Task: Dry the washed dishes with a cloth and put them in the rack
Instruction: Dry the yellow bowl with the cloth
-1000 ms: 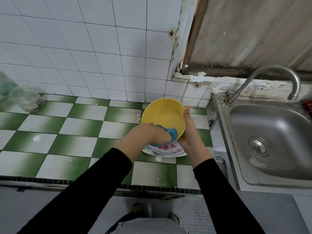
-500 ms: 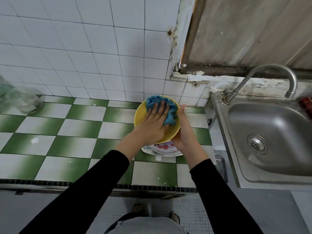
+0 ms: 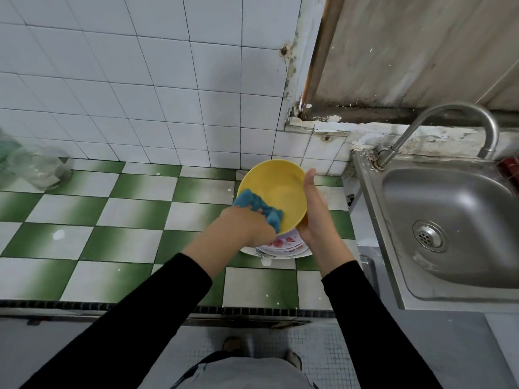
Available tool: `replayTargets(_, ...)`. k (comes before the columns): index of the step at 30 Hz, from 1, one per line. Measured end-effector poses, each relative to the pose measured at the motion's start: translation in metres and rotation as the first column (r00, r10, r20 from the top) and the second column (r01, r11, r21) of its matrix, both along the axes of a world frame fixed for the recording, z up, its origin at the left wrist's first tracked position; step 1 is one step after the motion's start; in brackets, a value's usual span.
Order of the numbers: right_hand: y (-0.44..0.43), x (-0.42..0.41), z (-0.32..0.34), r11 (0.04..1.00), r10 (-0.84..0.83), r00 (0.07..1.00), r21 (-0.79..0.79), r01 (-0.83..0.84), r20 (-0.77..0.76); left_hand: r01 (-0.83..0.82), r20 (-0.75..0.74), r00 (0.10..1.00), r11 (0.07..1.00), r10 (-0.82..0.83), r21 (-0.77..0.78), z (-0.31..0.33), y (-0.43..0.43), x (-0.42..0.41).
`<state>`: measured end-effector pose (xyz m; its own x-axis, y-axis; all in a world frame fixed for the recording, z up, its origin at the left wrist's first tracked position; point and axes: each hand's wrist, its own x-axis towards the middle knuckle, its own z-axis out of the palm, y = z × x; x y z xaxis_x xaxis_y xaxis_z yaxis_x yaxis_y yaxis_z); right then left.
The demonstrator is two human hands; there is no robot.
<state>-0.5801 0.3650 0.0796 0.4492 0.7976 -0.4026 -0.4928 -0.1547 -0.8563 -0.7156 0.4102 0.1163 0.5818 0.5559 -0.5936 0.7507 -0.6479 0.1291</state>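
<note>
The yellow bowl (image 3: 276,192) is held in the air, tilted so its inside faces the camera, just above a stack of flowered plates (image 3: 283,245) that sits on the green and white tiled table (image 3: 112,220). The right hand (image 3: 314,220) holds the bowl by its right side; its thumb (image 3: 309,182) stands straight up along the rim, and the rest of its fingers are hidden behind the bowl, so how they lie cannot be told. The left hand (image 3: 244,228) has its fingers (image 3: 254,217) curled round a bunched blue cloth (image 3: 261,206), which lies over the bowl's lower left rim and presses against the inside wall. Both arms wear black sleeves (image 3: 146,318). To the right of the table a steel sink (image 3: 455,214) is set, with a curved tap (image 3: 455,116) above its far edge. A clear glass jar (image 3: 39,169) stands at the far left of the table against the white tiled wall (image 3: 140,80)
</note>
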Motion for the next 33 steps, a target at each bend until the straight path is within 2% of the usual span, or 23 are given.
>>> replayTargets(4,-0.005,-0.010,-0.004,0.997,0.016,1.000,0.077,-0.017,0.019,0.004,-0.036,0.999,0.967,0.005,0.255,-0.024,0.010,-0.011)
replayTargets(6,-0.006,-0.016,-0.007,0.997,0.037,0.999,0.069,-0.038,0.013,-0.012,0.050,0.999,0.919,-0.009,0.394,-0.034,0.012,-0.013)
replayTargets(8,-0.005,-0.020,-0.007,0.996,0.059,0.998,0.063,-0.059,0.003,-0.043,0.186,0.981,0.887,-0.049,0.459,-0.042,0.013,-0.013)
replayTargets(10,-0.002,-0.023,-0.007,0.994,0.090,0.995,0.062,-0.088,-0.031,-0.094,0.342,0.939,0.926,-0.040,0.365,-0.045,0.014,-0.009)
replayTargets(12,0.000,-0.026,-0.006,0.993,0.107,0.990,0.059,-0.102,-0.087,-0.107,0.482,0.876,0.983,0.021,0.152,-0.043,0.014,-0.001)
replayTargets(14,0.001,-0.027,-0.005,0.995,0.091,0.986,0.043,-0.086,-0.138,-0.067,0.580,0.811,0.997,0.077,-0.039,-0.041,0.012,0.003)
replayTargets(17,0.003,-0.020,-0.010,0.999,0.044,0.968,-0.002,-0.046,-0.248,0.074,0.542,0.838,0.970,0.066,-0.232,-0.029,0.005,-0.002)
replayTargets(19,0.005,-0.017,-0.013,0.997,0.023,0.964,-0.059,-0.040,-0.266,0.050,0.441,0.890,0.939,0.113,-0.340,-0.020,0.002,-0.007)
replayTargets(21,0.007,-0.011,-0.022,0.995,0.011,0.965,-0.094,-0.037,-0.261,-0.023,0.374,0.910,0.923,0.178,-0.384,-0.015,0.000,-0.010)
replayTargets(23,0.007,-0.007,-0.030,0.996,-0.011,0.967,-0.090,-0.012,-0.256,-0.002,0.340,0.936,0.967,0.092,-0.256,-0.013,0.000,-0.012)
replayTargets(25,0.008,-0.005,-0.029,0.997,-0.051,0.971,-0.069,0.035,-0.232,0.075,0.322,0.944,0.997,-0.066,-0.016,-0.015,0.001,-0.014)
replayTargets(28,0.011,-0.001,-0.026,0.994,-0.102,0.984,-0.048,0.096,-0.147,0.131,0.289,0.936,0.960,-0.202,0.247,-0.020,0.000,-0.014)
replayTargets(31,0.010,0.001,-0.020,0.997,-0.074,0.986,-0.014,0.073,-0.148,0.103,0.325,0.918,0.927,-0.228,0.360,-0.024,-0.001,-0.010)
replayTargets(33,0.009,0.006,-0.017,0.998,-0.059,0.985,-0.011,0.058,-0.163,0.068,0.371,0.905,0.932,-0.208,0.356,-0.026,0.000,-0.009)
